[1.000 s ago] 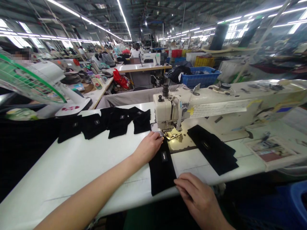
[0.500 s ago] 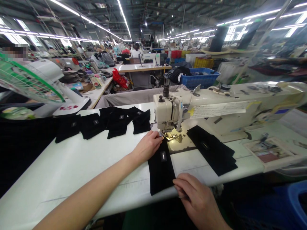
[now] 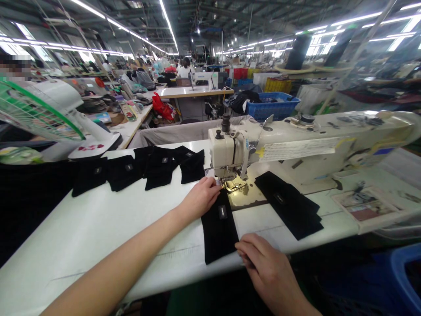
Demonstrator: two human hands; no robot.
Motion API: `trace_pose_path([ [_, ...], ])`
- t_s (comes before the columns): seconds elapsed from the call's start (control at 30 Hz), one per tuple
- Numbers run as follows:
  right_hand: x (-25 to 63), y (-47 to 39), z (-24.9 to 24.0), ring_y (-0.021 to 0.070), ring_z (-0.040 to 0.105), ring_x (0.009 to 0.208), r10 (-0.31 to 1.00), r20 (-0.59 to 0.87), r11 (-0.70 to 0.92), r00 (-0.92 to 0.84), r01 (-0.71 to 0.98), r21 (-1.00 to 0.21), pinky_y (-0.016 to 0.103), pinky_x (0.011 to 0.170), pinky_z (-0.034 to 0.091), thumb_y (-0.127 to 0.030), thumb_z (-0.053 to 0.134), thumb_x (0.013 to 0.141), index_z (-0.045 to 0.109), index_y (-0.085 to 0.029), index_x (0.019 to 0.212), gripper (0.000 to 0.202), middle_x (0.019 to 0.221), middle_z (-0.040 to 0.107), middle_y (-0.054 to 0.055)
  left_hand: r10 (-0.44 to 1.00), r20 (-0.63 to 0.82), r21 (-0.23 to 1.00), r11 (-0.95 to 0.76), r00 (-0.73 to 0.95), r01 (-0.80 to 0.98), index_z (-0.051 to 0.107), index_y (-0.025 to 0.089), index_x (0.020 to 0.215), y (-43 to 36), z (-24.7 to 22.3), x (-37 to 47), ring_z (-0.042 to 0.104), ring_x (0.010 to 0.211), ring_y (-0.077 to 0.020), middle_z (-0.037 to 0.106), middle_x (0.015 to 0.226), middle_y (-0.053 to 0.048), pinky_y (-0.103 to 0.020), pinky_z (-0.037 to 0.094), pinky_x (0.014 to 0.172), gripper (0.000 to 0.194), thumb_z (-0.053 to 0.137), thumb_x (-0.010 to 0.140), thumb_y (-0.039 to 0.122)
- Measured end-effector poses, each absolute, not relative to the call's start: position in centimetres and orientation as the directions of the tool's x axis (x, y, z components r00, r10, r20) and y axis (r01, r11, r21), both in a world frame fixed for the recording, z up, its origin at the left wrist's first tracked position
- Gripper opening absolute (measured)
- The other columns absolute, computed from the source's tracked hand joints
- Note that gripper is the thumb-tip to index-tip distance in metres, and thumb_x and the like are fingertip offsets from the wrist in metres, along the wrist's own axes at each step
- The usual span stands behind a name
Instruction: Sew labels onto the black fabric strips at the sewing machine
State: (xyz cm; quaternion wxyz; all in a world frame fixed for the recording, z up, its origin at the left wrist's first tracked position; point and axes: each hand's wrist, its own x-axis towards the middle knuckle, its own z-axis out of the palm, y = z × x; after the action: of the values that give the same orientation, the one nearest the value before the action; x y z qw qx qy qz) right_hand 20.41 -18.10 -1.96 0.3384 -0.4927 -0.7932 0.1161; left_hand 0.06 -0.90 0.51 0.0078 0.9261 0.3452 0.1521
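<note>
Not much moved since the earlier frame: the whole view slid slightly left and up, which I put down to the head camera. The black fabric panel (image 3: pixel 219 237) and both hands kept about the same places against the sewing machine (image 3: pixel 225 149); any cloth feed was too small for me to tell.

Panel lay flat on the white table (image 3: pixel 131 228), lengthwise towards the wearer, top end just beside the needle area, label patch (image 3: pixel 222 212) face up. Print too small for me to read.

Handling, my judgement: light, soft, limp, likely to wrinkle or skew if pushed; not fragile. Matte look suggested decent friction under fingers. I rated the edges the best hold: upper left side by the needle, plus the lower right edge for keeping it straight, with light tension only.

Grip: right hand (image 3: pixel 268 263) had thumb and forefinger together, pinched on the panel's lower right edge, the rest of the fingers curled in. Left hand (image 3: pixel 202 195) had its fingers bunched at the panel's upper left, next to the needle area. I couldn't tell whether it was pinching or just pressing; the undersides were hidden.

Nearby: fanned black panels (image 3: pixel 292 208) right of the needle, a row of labelled black pieces (image 3: pixel 158 174) along the table's far left.
</note>
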Motion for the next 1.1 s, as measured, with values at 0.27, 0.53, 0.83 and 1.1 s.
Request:
trace_pose_path([
  [0.27,20.8,-18.8,-2.1,0.019,0.068,0.084,0.81,0.477,0.548,-0.34,0.728,-0.412,0.028,0.065,0.053,0.001,0.043,0.08,0.066,-0.018,0.113,0.044,0.106,0.071,0.007,0.657,0.235,0.019,-0.74,0.716,0.673,0.065,0.009,0.119,-4.1,1.1,0.5,0.058,0.101,-0.0282,0.062,0.111,-0.016,-0.044,0.056,0.086,0.03,0.048,0.094,0.008],
  [0.53,21.7,-19.4,-2.3,0.0202,0.069,0.086,0.762,0.504,0.597,-0.407,0.744,-0.301,0.028,0.065,0.056,-0.002,0.042,0.087,0.066,-0.014,0.119,0.042,0.112,0.072,0.011,0.391,0.264,0.16,-0.919,0.882,0.36,0.064,0.01,0.12,-13.1,1.6,-0.1,0.061,0.114,-0.0287,0.068,0.118,-0.014,-0.04,0.059,0.093,0.03,0.047,0.097,0.02],
  [0.83,21.5,-18.8,-2.1,0.0216,0.067,0.085,0.791,0.445,0.581,-0.42,0.742,-0.335,0.03,0.061,0.051,-0.006,0.041,0.091,0.063,-0.017,0.115,0.035,0.109,0.07,0.009,0.385,0.286,0.137,-0.923,0.877,0.36,0.062,0.01,0.126,-13.1,1.1,-0.9,0.061,0.121,-0.0314,0.067,0.127,-0.015,-0.042,0.059,0.097,0.034,0.048,0.095,0.017],
  [1.1,21.4,-18.1,-2.0,0.0223,0.065,0.089,0.815,0.416,0.558,-0.403,0.738,-0.38,0.031,0.065,0.05,-0.006,0.042,0.089,0.063,-0.019,0.112,0.034,0.106,0.068,0.008,0.377,0.308,0.132,-0.926,0.873,0.353,0.064,0.01,0.121,-12.4,1.7,-0.5,0.063,0.118,-0.0303,0.069,0.119,-0.016,-0.042,0.06,0.095,0.029,0.049,0.097,0.019],
])
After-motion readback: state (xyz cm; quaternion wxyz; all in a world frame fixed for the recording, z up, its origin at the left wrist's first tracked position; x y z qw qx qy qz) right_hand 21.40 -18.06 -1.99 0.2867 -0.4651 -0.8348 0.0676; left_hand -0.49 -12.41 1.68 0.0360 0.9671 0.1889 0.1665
